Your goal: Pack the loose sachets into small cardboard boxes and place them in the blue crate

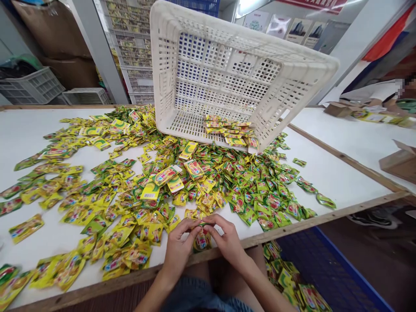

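Observation:
At the table's near edge, my left hand (180, 243) and my right hand (226, 239) pinch the top of a small candy packet (203, 243) between thumbs and fingertips. The packet has red, yellow and green print and hangs just below my fingers. Part of its upper edge is hidden by them. Just beyond my hands lies a heap of green packets (273, 199), with yellow packets (143, 229) spread to the left. Several flat yellow boxes (164, 174) rest on top of the heap.
A white perforated crate (162, 82) stands tilted on its side at the back, with yellow packs (227, 128) inside. Below the table, to the right, a blue crate (344, 264) holds packs. A wooden strip (338, 151) edges the table; a cardboard box (399, 161) sits at far right.

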`<move>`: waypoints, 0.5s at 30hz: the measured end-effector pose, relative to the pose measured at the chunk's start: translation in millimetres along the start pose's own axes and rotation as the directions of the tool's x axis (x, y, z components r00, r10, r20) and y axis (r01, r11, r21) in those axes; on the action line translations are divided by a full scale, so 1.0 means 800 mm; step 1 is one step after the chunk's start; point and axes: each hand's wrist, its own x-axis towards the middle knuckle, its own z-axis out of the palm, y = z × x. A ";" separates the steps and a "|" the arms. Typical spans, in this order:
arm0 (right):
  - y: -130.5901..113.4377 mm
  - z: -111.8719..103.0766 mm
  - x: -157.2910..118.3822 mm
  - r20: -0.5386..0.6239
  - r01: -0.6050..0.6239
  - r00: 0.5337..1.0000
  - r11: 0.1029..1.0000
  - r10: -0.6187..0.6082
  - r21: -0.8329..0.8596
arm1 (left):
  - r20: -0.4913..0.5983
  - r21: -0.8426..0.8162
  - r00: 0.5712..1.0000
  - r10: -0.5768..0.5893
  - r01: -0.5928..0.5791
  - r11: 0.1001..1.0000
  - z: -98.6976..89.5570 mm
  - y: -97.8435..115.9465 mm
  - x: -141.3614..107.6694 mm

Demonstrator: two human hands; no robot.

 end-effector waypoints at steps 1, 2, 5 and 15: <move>0.000 0.004 -0.002 -0.015 0.005 1.000 1.000 -0.005 0.007 | 0.009 0.010 1.000 0.010 -0.010 1.000 -0.001 0.001 -0.002; -0.001 0.005 -0.003 -0.030 0.012 0.999 1.000 -0.012 0.008 | 0.025 0.024 0.999 0.020 -0.020 1.000 -0.002 0.004 -0.002; -0.013 -0.014 -0.010 -0.058 0.043 0.997 0.996 -0.047 -0.073 | 0.083 0.112 0.995 0.061 -0.070 0.991 -0.014 0.021 0.009; -0.011 -0.224 -0.094 -0.149 -0.243 0.969 0.653 0.196 -0.717 | -0.008 0.833 0.984 0.180 -0.093 0.546 -0.108 0.017 0.182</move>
